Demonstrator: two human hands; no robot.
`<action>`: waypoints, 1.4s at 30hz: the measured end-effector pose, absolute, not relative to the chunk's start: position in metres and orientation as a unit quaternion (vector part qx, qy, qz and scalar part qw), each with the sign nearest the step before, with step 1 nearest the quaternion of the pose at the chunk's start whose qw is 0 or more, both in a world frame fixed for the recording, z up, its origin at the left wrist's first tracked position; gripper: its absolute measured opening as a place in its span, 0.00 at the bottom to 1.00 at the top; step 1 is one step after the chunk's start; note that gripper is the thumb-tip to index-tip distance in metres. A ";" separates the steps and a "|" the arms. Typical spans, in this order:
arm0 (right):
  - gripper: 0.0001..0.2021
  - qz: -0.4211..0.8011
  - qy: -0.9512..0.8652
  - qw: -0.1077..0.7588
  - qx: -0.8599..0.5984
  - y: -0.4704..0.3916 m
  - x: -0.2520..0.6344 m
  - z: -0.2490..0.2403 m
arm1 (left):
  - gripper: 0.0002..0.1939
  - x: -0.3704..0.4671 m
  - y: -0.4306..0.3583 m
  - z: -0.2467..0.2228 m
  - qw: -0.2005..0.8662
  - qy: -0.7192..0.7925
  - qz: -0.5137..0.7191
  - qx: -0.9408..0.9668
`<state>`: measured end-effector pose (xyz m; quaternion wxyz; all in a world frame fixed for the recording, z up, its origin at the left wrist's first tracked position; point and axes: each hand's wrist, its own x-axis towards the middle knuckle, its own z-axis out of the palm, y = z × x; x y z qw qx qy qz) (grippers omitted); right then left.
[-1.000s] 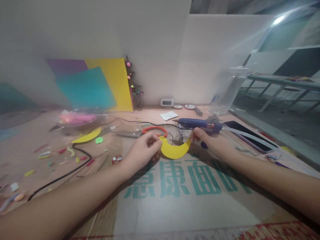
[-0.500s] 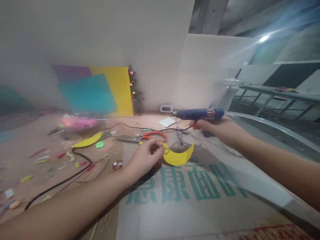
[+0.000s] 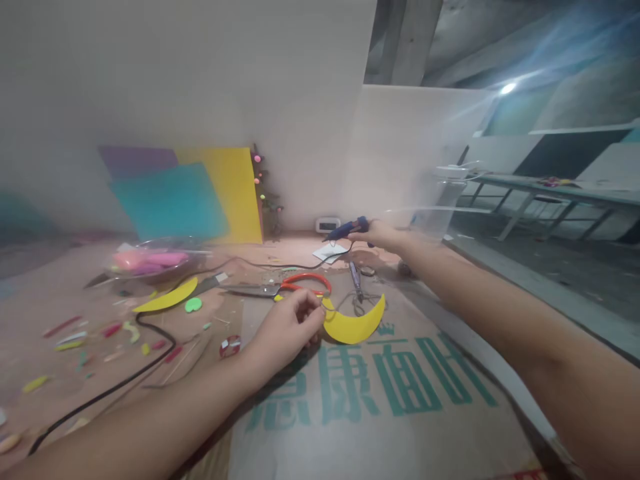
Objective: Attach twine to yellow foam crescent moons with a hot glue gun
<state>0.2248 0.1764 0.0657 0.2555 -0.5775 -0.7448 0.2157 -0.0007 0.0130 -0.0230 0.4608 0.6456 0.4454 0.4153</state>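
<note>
Holds the yellow crescent (image 3: 356, 328) in the left hand (image 3: 295, 320), just in front of the red-handled scissors (image 3: 273, 291) and to their right, pinching near its left tip with thumb and fingertips drawn together. Grasps the blue glue gun (image 3: 350, 229) in the right hand (image 3: 383, 235), beyond the scissors and to their right, with fingers curled about its grip; cannot tell each finger's place through the blur. Points the nozzle leftward, near a white card (image 3: 330, 252) lying behind the scissors' handles.

Has a slim purple tool (image 3: 355, 279) just right of the scissors, and a sheet with green characters (image 3: 350, 447) spread out in front of them. Shows, left of the scissors' blades, a second yellow crescent (image 3: 170, 297) and, near it, a green piece (image 3: 193, 305). Shows, farther left and behind the scissors, a clear package (image 3: 167, 259) with pink contents. Leans a teal sheet (image 3: 170, 203) and a yellow sheet (image 3: 240, 200) upright behind the scissors, to their left.
</note>
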 end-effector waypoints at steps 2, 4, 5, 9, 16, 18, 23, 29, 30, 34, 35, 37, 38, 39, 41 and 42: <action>0.12 0.222 -0.741 0.258 -0.579 0.187 0.223 0.053 | 0.09 -0.001 0.013 -0.023 0.458 0.448 0.412 0.648; 0.10 0.231 -0.735 0.259 -0.582 0.193 0.221 0.039 | 0.08 0.000 0.013 -0.023 0.457 0.445 0.410 0.652; 0.10 0.236 -0.733 0.259 -0.583 0.195 0.219 0.033 | 0.08 -0.001 0.013 -0.023 0.456 0.444 0.410 0.653; 0.08 0.238 -0.728 0.258 -0.588 0.197 0.214 0.021 | 0.09 0.000 0.013 -0.024 0.464 0.445 0.414 0.644; 0.15 0.155 -0.773 0.212 -0.578 0.198 0.230 0.032 | 0.10 0.001 0.015 -0.022 0.489 0.455 0.422 0.613; 0.17 0.121 -0.785 0.190 -0.578 0.195 0.236 0.032 | 0.10 0.000 0.016 -0.023 0.492 0.455 0.422 0.610; 0.20 0.028 -0.796 0.158 -0.584 0.174 0.246 0.029 | 0.09 0.000 0.015 -0.022 0.501 0.450 0.423 0.606; 0.18 -0.008 -0.851 0.175 -0.495 0.111 0.239 0.046 | 0.08 0.001 0.012 -0.017 0.505 0.437 0.426 0.610; 0.18 0.008 -0.862 0.209 -0.461 0.098 0.234 0.050 | 0.08 0.001 0.012 -0.016 0.500 0.441 0.422 0.614; 0.17 0.192 -0.842 0.279 -0.420 0.056 0.215 0.051 | 0.08 0.001 0.012 -0.019 0.500 0.428 0.414 0.629; 0.17 0.239 -0.837 0.281 -0.405 0.049 0.211 0.047 | 0.07 0.000 0.012 -0.019 0.506 0.418 0.412 0.632; 0.20 0.319 -0.826 0.272 -0.376 0.042 0.206 0.040 | 0.07 0.000 0.012 -0.021 0.516 0.403 0.409 0.636; 0.21 0.349 -0.821 0.261 -0.368 0.040 0.205 0.037 | 0.07 0.000 0.011 -0.021 0.518 0.400 0.407 0.636; 0.24 0.370 -0.820 0.243 -0.364 0.039 0.204 0.035 | 0.07 0.000 0.011 -0.021 0.519 0.400 0.406 0.637; 0.30 0.378 -0.835 0.187 -0.353 0.037 0.206 0.035 | 0.07 0.000 0.010 -0.020 0.514 0.403 0.404 0.640; 0.32 0.370 -0.848 0.157 -0.345 0.036 0.207 0.037 | 0.07 0.000 0.010 -0.019 0.509 0.406 0.403 0.643</action>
